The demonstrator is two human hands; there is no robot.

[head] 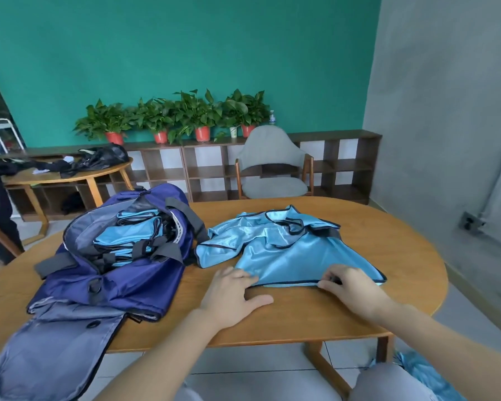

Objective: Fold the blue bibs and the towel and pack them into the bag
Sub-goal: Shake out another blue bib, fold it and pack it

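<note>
A crumpled pile of light blue bibs (284, 244) with dark trim lies on the wooden table (388, 227), right of an open navy bag (122, 279). Several folded blue bibs (128, 238) are stacked inside the bag. My left hand (232, 296) lies flat on the table, its fingertips touching the near left corner of the top bib. My right hand (350, 287) pinches that bib's near hem further right. No towel is visible.
The bag's grey-lined flap (55, 342) hangs over the table's near left edge. More blue fabric (425, 377) lies by my right knee. A grey chair (272, 166) stands behind the table, and a person stands at a second table (70, 175) at the far left.
</note>
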